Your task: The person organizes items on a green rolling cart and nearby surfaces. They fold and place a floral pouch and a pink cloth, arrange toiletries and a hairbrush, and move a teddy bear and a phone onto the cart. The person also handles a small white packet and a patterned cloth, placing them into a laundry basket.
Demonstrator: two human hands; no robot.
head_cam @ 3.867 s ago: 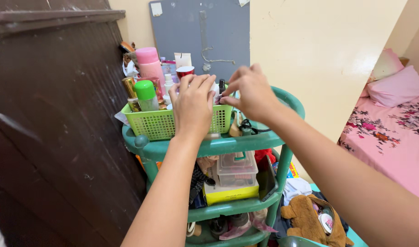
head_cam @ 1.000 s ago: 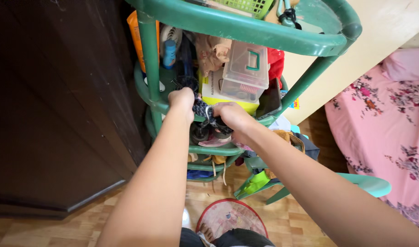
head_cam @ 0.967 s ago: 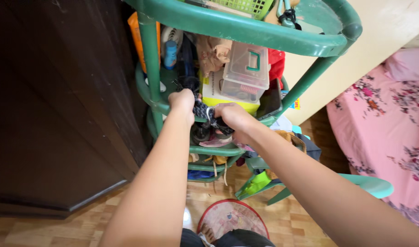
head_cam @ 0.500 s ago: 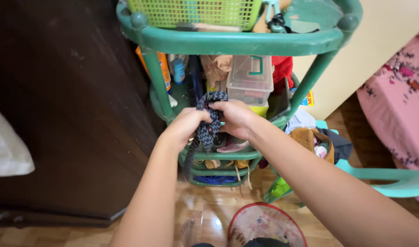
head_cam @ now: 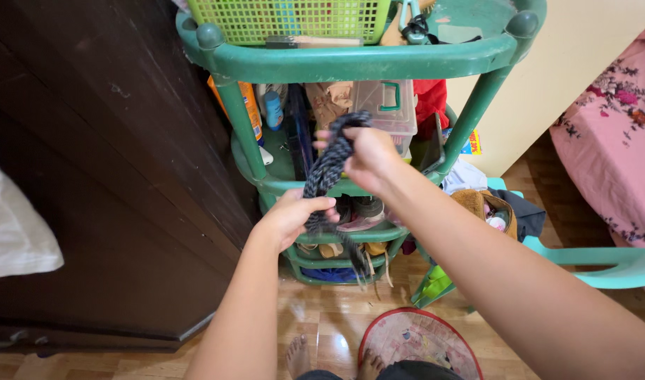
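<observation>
Braided cord [head_cam: 327,172], dark with pale flecks, is stretched between both hands in front of the green plastic rack [head_cam: 350,62]. The right hand [head_cam: 365,156] is higher, level with the rack's second shelf, its fingers closed around the upper loop of the cord. The left hand [head_cam: 293,217] is lower and nearer the camera, fingers curled and clamped around the cord's middle, just in front of the lower shelf edge. Below the left hand the loose end of the cord hangs down past the bottom shelves, frayed at its tip.

On the rack's top shelf a light green mesh basket [head_cam: 294,17] sits at the front left corner. On the second shelf, behind the right hand, stand a clear plastic box with a green handle [head_cam: 387,105], an orange bottle [head_cam: 248,105] near the left post, and a small blue bottle [head_cam: 272,111] beside it. Shoes [head_cam: 361,211] fill the shelf below. A dark wooden cabinet [head_cam: 104,162] stands left of the rack. On the wooden floor [head_cam: 322,324] the person's bare feet [head_cam: 299,355] show beside a round mesh cover with a red rim [head_cam: 414,341]. A pink flowered bed [head_cam: 611,134] lies at the right.
</observation>
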